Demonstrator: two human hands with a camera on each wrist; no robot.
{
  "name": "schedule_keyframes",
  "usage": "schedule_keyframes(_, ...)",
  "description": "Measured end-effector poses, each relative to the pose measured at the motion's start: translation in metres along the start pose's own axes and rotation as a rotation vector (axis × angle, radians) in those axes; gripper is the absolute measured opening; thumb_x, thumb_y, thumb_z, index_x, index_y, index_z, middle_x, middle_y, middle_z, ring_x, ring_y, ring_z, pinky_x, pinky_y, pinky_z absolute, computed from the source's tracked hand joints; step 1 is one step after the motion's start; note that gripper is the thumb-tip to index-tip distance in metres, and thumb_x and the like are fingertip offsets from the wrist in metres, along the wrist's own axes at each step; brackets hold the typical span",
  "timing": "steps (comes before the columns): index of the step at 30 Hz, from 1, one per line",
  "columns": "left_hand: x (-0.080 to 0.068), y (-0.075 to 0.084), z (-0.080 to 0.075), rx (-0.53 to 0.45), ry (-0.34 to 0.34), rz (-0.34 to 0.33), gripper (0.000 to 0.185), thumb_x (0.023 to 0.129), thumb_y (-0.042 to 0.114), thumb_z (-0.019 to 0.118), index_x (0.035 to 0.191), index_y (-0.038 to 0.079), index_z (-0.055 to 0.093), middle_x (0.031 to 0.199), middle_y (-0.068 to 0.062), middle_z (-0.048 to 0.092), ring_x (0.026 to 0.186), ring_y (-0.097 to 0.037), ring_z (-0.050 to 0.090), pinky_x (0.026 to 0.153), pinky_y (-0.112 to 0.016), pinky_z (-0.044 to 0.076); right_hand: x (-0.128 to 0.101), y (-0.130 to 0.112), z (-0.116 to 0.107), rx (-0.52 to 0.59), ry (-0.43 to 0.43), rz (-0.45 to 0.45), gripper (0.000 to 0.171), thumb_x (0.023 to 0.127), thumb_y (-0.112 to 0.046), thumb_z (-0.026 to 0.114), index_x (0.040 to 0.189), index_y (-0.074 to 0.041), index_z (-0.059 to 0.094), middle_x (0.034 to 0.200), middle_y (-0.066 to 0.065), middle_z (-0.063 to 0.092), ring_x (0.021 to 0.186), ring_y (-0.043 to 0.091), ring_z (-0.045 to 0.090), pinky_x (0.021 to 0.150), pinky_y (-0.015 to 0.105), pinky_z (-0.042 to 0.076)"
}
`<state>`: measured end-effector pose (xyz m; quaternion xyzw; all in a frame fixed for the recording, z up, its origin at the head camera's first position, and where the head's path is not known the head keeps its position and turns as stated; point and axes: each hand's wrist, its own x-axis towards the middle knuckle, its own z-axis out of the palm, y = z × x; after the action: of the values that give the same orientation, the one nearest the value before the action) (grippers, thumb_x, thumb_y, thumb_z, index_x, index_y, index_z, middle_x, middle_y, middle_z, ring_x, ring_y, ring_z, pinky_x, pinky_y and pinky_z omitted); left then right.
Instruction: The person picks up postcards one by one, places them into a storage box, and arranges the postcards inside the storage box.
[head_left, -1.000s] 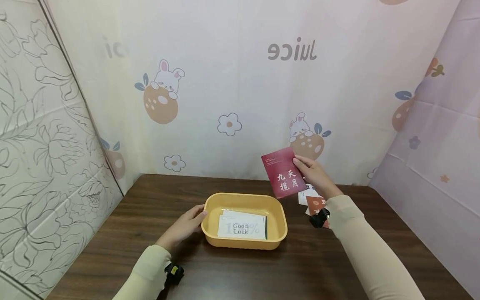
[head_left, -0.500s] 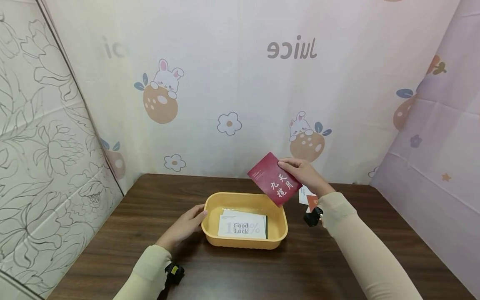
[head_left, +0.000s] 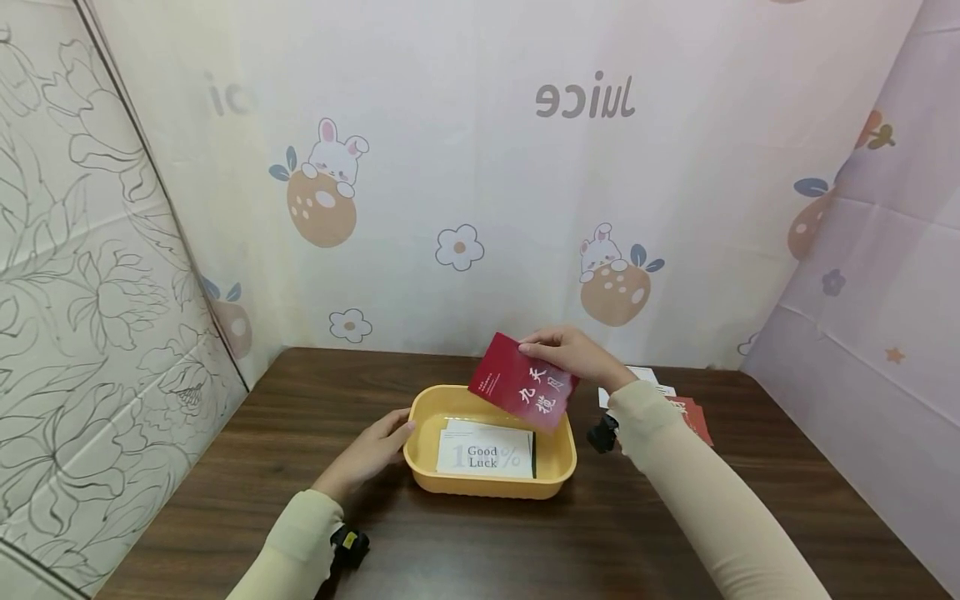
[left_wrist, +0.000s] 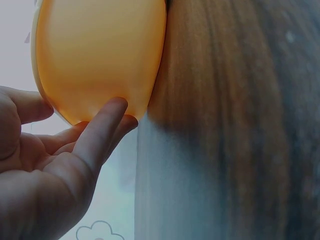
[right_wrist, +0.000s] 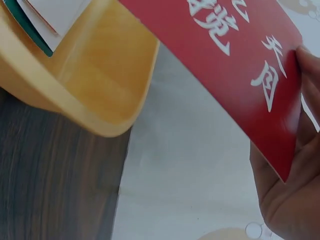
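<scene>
In the head view my right hand [head_left: 576, 353] pinches a red card [head_left: 512, 377] with white Chinese characters, thumb on its face. The card tilts over the right back part of a yellow plastic basin [head_left: 487, 487]. Inside the basin lie a few cards, the top one a white card [head_left: 480, 454] reading "Good Luck". My left hand [head_left: 366, 457] holds the basin's left end. In the left wrist view its thumb touches the rim and its fingers [left_wrist: 102, 127] lie against the outer wall.
On the dark wooden table [head_left: 247, 467], white cards [head_left: 643, 377] and an orange-red card [head_left: 693, 417] lie to the right, partly behind the right sleeve. A patterned curtain [head_left: 405, 183] hangs along the table's back edge.
My right hand has moved left and down, bringing the red card from right of the basin to over it and tilting it. The left hand and the basin have stayed put.
</scene>
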<state>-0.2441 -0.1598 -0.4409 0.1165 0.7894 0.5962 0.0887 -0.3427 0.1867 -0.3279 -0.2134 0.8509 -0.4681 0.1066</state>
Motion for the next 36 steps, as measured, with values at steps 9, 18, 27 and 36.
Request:
schedule_keyframes(9,-0.001,0.002,0.0,-0.005,0.0,-0.006,0.049,0.11,0.023,0.045,0.151,-0.002,0.037,0.145,-0.026,0.047,0.127,-0.038,0.053,0.097,-0.046,0.052,0.008,-0.006,0.016,0.005,-0.113,0.029,0.03,0.096,-0.034,0.07,0.12,-0.016,0.075,0.102,0.011,0.072,0.08,0.032,0.073,0.069,0.044,0.061)
schedule_keyframes(18,0.0,0.003,0.0,-0.013,0.002,-0.015,0.049,0.11,0.023,0.045,0.15,-0.002,0.037,0.144,-0.025,0.048,0.126,-0.037,0.054,0.096,-0.044,0.053,0.014,-0.011,0.029,-0.165,-0.232,0.007,0.026,0.101,-0.024,0.061,0.123,-0.017,0.073,0.107,0.004,0.069,0.087,0.024,0.068,0.074,0.037,0.06)
schedule_keyframes(27,0.0,0.004,-0.001,-0.009,-0.003,-0.011,0.049,0.11,0.023,0.045,0.151,-0.003,0.037,0.144,-0.026,0.047,0.127,-0.037,0.054,0.096,-0.045,0.053,0.018,-0.007,0.042,-0.118,-0.292,0.046,0.026,0.101,-0.014,0.058,0.122,-0.016,0.072,0.11,0.004,0.068,0.096,0.025,0.065,0.081,0.038,0.059)
schedule_keyframes(36,0.001,0.003,0.0,-0.001,0.006,-0.015,0.048,0.11,0.022,0.045,0.15,-0.002,0.038,0.143,-0.025,0.049,0.126,-0.037,0.055,0.095,-0.045,0.053,0.027,-0.006,0.056,-0.311,-0.37,0.055,0.03,0.099,-0.013,0.061,0.127,-0.019,0.071,0.11,-0.002,0.068,0.097,0.019,0.063,0.083,0.034,0.058)
